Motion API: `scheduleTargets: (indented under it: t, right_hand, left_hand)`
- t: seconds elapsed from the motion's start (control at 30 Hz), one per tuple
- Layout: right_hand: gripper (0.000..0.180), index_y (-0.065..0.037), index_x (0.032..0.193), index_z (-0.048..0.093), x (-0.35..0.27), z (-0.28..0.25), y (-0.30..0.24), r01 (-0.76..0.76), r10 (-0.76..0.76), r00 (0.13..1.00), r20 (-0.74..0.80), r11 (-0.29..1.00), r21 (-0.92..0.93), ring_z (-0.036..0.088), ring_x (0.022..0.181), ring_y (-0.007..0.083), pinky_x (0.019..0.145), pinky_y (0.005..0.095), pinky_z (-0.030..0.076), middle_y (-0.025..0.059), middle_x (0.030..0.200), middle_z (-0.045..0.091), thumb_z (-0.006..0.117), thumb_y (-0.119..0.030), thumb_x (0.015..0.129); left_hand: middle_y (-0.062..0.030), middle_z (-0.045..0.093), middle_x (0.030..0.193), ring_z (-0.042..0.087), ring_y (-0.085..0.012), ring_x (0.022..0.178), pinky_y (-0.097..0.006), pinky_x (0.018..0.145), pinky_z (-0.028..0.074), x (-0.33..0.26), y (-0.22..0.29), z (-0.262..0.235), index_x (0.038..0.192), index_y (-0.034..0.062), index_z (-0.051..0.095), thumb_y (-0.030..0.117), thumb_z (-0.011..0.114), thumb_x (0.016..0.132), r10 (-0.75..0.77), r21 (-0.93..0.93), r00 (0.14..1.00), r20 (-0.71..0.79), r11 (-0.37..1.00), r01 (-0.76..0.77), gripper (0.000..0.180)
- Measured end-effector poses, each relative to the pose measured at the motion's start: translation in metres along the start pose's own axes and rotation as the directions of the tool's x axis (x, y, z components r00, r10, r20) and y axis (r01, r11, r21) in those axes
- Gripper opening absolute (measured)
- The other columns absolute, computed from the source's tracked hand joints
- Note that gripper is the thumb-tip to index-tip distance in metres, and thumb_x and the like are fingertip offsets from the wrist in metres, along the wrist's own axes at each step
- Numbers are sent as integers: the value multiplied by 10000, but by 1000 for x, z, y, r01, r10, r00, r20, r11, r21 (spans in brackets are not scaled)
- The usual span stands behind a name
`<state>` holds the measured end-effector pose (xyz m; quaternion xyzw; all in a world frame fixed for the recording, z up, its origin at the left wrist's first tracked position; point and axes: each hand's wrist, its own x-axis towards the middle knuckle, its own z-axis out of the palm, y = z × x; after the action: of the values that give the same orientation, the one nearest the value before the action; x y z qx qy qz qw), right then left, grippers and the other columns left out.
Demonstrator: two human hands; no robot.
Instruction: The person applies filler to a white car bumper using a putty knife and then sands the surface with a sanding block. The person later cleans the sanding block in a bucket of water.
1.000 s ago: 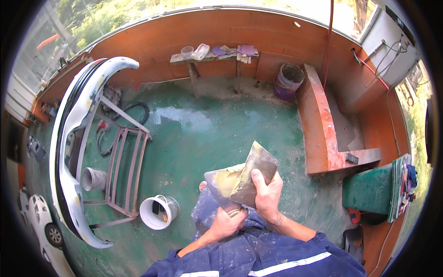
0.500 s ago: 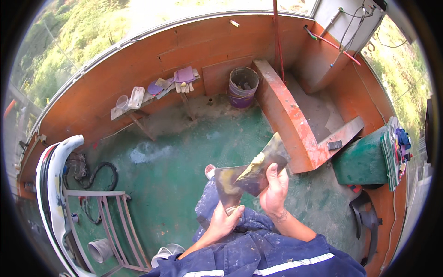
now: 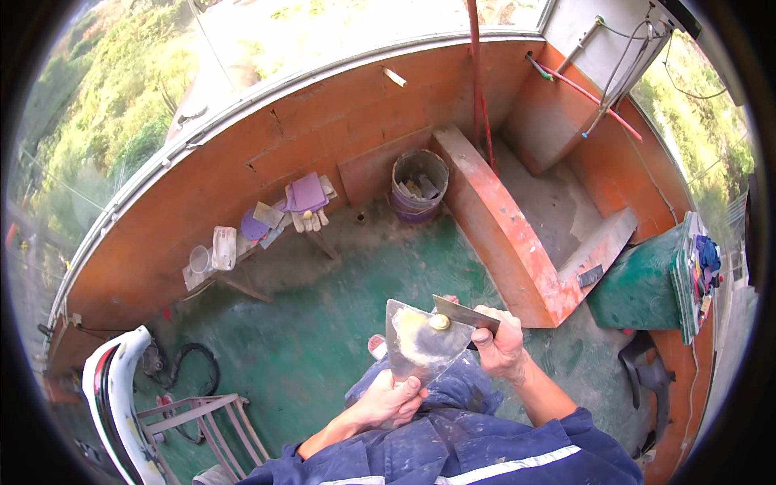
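The left hand [image 3: 392, 398] is closed around the narrow near end of a wide spreader [image 3: 440, 356], thumb on top, so that its broad face opens upward and away. The right hand [image 3: 501, 343] pinches a dark blade [image 3: 467, 314] from the right, turned nearly edge-on to the view. Both tools are held in the air in front of the body, over the trousers [image 3: 469, 392] and the green floor [image 3: 339, 307].

A yellow lump [image 3: 439, 322] sits on the wide spreader toward its right side, right by the lower edge of the dark blade; whether the two touch is hard to tell. A pale smear [image 3: 414, 333] covers much of the face to its left.

For working the paste well, the left hand is best kept firm and the wide spreader close to level, since a lump so near the right edge could slide off. The dark blade probably does best at a low, even tilt, its whole edge flat against the face, drawing the thin smear in toward the lump. Folding and pressing, rather than flicking, should leave fewer air pockets. Short strokes that stop before the rim would keep paste off the left fingers.
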<state>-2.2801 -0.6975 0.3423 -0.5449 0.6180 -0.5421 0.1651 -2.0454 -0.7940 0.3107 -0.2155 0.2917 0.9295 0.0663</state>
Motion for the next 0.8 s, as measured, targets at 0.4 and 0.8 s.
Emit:
scheduleTargets:
  t: [0.4,0.8]
  right_hand:
    - [412,59,1258,621,162,-7,155,214,-157,975,160,865,-454,649,598,292,543,359,540,166,871,666,648,10,850]
    - [253,-21,1073,610,231,-49,459,-401,607,783,134,657,-638,664,895,469,760,554,530,235,1007,688,557,-256,993]
  left_hand:
    - [-39,621,724,569,-103,616,-302,546,466,223,119,-29,1092,-16,582,162,711,958,695,760,554,-458,629,-161,257]
    - [-104,661,902,591,-129,644,-279,553,536,260,189,-22,1345,-50,489,164,675,993,313,155,462,-830,925,-348,451]
